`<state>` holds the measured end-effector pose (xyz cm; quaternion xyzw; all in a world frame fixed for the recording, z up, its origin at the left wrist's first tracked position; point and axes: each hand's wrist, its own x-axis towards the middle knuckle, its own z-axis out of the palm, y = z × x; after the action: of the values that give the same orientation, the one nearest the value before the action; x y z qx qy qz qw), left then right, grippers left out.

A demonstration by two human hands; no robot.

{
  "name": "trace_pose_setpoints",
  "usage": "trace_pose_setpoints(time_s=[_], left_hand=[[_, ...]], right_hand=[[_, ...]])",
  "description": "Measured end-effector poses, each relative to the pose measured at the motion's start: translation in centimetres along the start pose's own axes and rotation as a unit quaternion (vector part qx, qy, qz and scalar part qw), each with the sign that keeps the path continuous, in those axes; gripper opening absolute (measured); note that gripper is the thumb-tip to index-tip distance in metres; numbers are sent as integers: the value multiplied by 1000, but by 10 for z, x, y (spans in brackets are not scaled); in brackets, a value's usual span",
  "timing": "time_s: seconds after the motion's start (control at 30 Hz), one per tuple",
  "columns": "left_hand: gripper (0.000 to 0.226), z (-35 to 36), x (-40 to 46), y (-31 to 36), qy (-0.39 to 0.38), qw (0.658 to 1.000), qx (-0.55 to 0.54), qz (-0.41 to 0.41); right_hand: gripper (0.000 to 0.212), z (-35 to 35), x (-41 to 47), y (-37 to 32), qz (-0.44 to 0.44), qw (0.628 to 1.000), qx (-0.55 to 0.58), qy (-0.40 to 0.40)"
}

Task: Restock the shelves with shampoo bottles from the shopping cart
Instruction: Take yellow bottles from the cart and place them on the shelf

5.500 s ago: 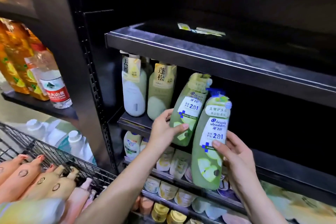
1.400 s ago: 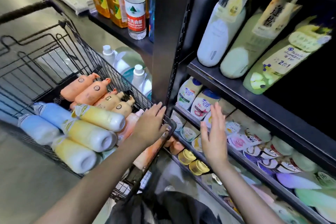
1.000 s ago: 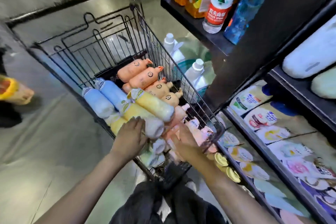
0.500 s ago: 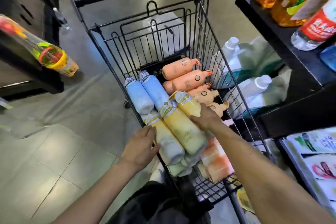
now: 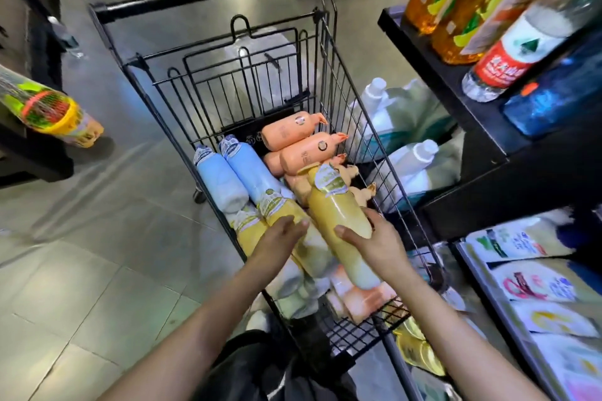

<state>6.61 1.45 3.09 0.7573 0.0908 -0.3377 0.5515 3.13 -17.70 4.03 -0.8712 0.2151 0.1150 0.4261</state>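
Your right hand (image 5: 374, 242) wraps its fingers round the tall yellow plastic shampoo bottle (image 5: 338, 221), raised above the black wire shopping cart (image 5: 208, 0). Your left hand (image 5: 280, 238) rests on a second yellow bottle (image 5: 293, 231), fingers nearly straight. A one-handed, mid-body hold may let the slick bottle slip. Its long axis runs cap-end away from you, toward the cart's handle.

Legible marks are few. A clear water bottle (image 5: 518, 42) on the black shelf (image 5: 433, 75) at right carries a red label with white Chinese characters (too blurred to read) and, above it, a white band bearing a green triangular mountain emblem. The yellow shampoo bottle (image 5: 338, 221) raised above the cart and the blue bottles (image 5: 234, 172) lying in it have printed neck labels, none readable. Pouches (image 5: 521, 283) on the lower right shelf show coloured print, also illegible.
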Motion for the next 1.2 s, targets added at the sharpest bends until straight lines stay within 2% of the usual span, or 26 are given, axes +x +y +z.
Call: trace_pose_setpoints(time_s=[0.07,0.13,0.27,0.33,0.4,0.47,0.5,0.57,0.63,0.67,0.83,0.9,0.97,1.07,1.2], left_hand=[[43,15,-5,14,-36,990,-129,-46],[37,21,-16,23,-56,962,-251,-91],[65,3,-37,3,-31,915,-389,-104],[68,-12,-46,-6,-4,906,-413,-87],[61,-23,-58,-14,-4,903,-423,-81],[65,-32,-72,-20,-2,901,-426,-82],[65,-37,-78,-26,3,898,-430,-89],[63,-45,-91,-37,22,889,-445,-107],[66,-52,-101,-51,29,874,-468,-125],[66,-55,-107,-56,26,869,-475,-134],[58,-62,-129,-73,-10,854,-500,-144],[49,-62,-132,-72,-23,861,-489,-136],[47,-62,-130,-65,-35,876,-464,-132],[55,-60,-122,-51,-54,893,-425,-139],[56,-42,-109,-34,-95,914,-370,-136]], right_hand=[[43,4,-24,-14,-17,999,46,-2],[28,9,-45,-28,-28,995,98,-20],[20,8,-68,-44,-36,983,109,-145],[22,8,-57,-39,-19,983,107,-148],[28,16,-28,-32,-9,993,76,-89],[28,31,9,-28,9,998,34,-54],[34,41,26,-28,28,997,4,-70],[48,62,55,-24,59,986,-33,-154],[61,78,67,-22,93,967,-23,-237],[68,83,72,-20,103,962,-29,-251],[80,91,69,-19,79,964,-176,-182],[81,86,56,-18,86,966,-190,-153],[75,72,36,-15,95,978,-137,-123],[49,38,-10,-12,108,990,24,-85],[55,-3,-79,3,133,963,231,-50]])
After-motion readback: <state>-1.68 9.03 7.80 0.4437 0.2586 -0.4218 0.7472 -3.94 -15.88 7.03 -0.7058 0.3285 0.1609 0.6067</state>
